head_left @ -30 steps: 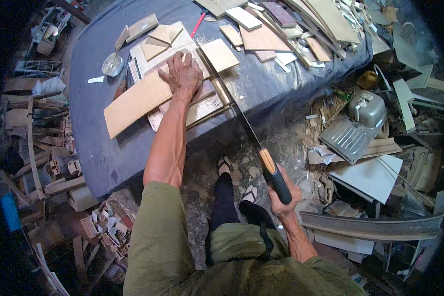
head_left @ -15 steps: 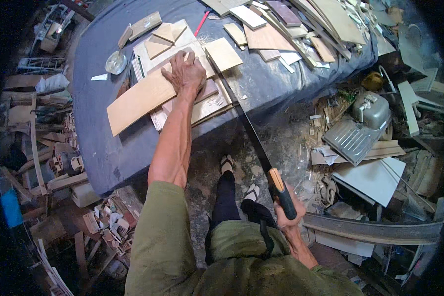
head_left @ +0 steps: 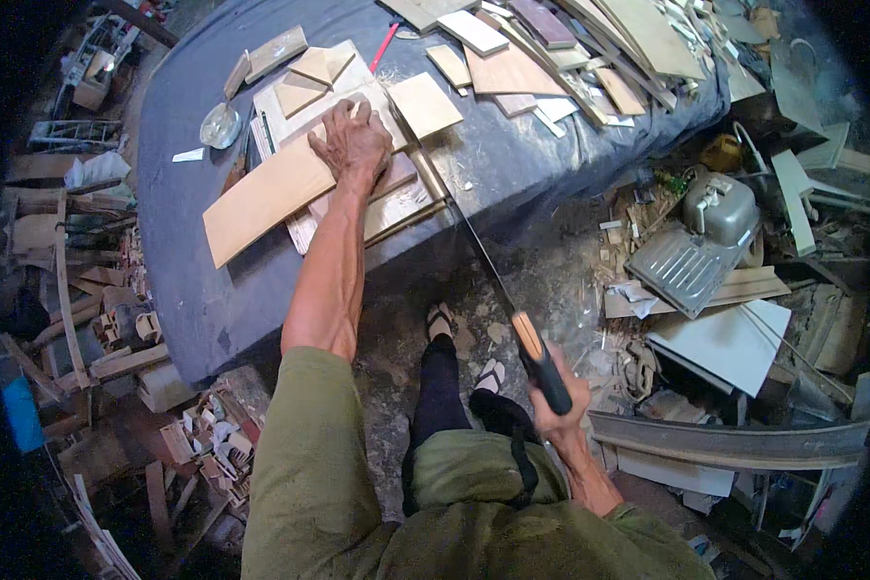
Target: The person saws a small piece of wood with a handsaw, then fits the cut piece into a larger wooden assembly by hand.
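Note:
My left hand (head_left: 356,145) presses down on a pale wooden board (head_left: 266,198), its fingers bent over the board's far edge. The board lies slantwise over a stack of wood pieces at the front edge of the covered table. In my right hand (head_left: 561,394), wrapped round its black and orange handle, is a handsaw (head_left: 483,253). Its long dark blade runs up and leftward, and its far end lies across the board to the right of my left hand. A short square-ended piece (head_left: 425,104) of the same pale wood shows beyond the blade. Whether the cut goes through is hidden.
A dark cloth (head_left: 198,309) covers the table. On it are triangular offcuts (head_left: 300,94), a clear round container (head_left: 220,126), a red stick-like thing (head_left: 385,46) and heaped wood scraps (head_left: 512,72). A metal sink (head_left: 715,217) and a curved rail (head_left: 744,443) stand right, among floor scraps.
My right hand has pushed the saw a little forward, up and leftward. The left hand keeps its place on the board. The whole view has shifted slightly.

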A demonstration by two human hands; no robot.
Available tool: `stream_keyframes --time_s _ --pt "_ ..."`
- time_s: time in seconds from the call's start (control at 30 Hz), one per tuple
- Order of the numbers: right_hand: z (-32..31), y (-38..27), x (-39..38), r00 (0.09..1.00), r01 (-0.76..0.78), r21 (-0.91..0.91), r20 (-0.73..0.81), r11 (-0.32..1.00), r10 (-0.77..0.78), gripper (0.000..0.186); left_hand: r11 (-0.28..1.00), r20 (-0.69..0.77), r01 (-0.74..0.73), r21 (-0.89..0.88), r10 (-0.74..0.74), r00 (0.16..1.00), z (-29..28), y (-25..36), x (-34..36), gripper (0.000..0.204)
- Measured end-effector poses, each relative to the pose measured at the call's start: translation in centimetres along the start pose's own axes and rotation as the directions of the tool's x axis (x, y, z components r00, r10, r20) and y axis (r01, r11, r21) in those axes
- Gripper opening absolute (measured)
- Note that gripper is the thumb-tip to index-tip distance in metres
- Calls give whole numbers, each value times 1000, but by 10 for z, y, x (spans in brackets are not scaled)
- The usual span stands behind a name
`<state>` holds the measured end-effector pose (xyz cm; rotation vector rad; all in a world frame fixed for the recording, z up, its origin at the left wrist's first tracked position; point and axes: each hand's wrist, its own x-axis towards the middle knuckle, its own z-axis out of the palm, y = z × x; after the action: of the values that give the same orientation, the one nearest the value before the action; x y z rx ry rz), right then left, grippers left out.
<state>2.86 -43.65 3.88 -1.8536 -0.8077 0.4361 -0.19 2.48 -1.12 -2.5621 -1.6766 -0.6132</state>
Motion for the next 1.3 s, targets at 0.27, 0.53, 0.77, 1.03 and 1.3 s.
stream_keyframes --time_s 0.27,0.53,0.77,1.03,1.3 --pt "-62 -29 -32 991 -136 -13 17 991 136 54 998 -47 -11 -68 8 999 -1 8 0 33" --pt "9 -31 68 979 -200 241 18 950 202 61 995 -75 6 -99 -13 997 3 4 -1 40" --pt "47 -15 120 939 -325 738 175 592 297 45 996 -81 0 -88 -8 997 2 3 -3 41" --pt "70 4 151 929 -336 807 197 486 314 29 992 -91 3 -123 -15 996 1 5 -3 41" --pt "73 -37 166 962 -260 652 112 712 249 42 991 -94 1 -133 -13 995 1 3 -2 42"
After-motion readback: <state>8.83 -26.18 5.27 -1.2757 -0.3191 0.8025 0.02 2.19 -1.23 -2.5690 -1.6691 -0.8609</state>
